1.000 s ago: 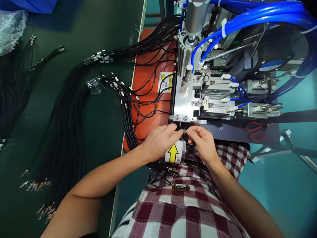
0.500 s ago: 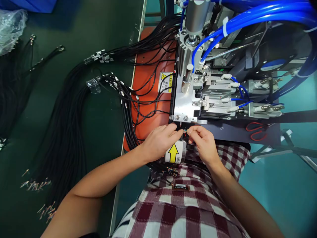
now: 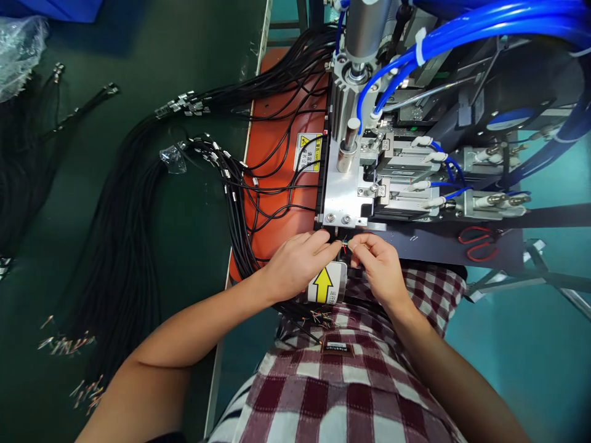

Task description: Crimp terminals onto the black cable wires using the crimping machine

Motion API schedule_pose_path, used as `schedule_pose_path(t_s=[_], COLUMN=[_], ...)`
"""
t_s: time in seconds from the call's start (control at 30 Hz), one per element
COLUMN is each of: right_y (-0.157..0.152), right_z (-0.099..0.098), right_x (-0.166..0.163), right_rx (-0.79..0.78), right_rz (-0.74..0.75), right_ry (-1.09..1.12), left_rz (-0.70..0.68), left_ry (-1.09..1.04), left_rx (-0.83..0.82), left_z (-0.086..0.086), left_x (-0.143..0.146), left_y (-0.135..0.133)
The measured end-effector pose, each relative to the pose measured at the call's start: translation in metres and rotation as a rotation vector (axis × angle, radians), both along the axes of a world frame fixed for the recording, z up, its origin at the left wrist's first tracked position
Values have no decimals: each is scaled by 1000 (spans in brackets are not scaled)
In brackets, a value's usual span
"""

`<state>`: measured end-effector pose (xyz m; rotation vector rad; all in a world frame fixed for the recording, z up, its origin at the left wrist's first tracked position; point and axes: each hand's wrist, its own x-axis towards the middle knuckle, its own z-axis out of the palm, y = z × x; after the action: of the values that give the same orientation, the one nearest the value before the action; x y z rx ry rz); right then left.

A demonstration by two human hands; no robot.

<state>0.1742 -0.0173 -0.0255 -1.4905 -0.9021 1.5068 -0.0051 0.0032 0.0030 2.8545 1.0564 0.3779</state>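
Two bare hands meet just beside the near end of a metal machine (image 3: 344, 200), the left hand (image 3: 300, 261) and right hand (image 3: 376, 264) with fingertips pinched on a tiny wire end (image 3: 344, 245), its red strand peeking between them. So slight a hold could slip, splaying the strands, if either side pulls unevenly; the left forearm (image 3: 217, 320) might snag black cables (image 3: 237, 231) crossing the orange plate (image 3: 270, 240). Chinese characters, partly cut off, mark the yellow-arrow label (image 3: 324, 286); farther off, a warning sticker (image 3: 303, 143) is too small to read. One garment patch (image 3: 344, 349) seems to say "Fashion".
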Motion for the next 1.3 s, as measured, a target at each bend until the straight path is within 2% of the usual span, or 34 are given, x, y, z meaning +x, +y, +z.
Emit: schedule_pose_path(t_s=[0.8, 1.0, 1.2, 1.3], right_y=[-6, -3, -5, -4], right_z=[-6, -3, 1, -3], right_x=[-7, -2, 0, -5], right_rx=[106, -34, 61, 52], right_rz=[-33, -32, -33, -77], right_ry=[-207, -35, -64, -99], left_rz=[-51, -51, -63, -56], left_ry=[30, 44, 20, 30], left_rx=[65, 5, -24, -15], left_z=[2, 2, -1, -1], left_x=[1, 0, -2, -2], left_y=[1, 2, 2, 2])
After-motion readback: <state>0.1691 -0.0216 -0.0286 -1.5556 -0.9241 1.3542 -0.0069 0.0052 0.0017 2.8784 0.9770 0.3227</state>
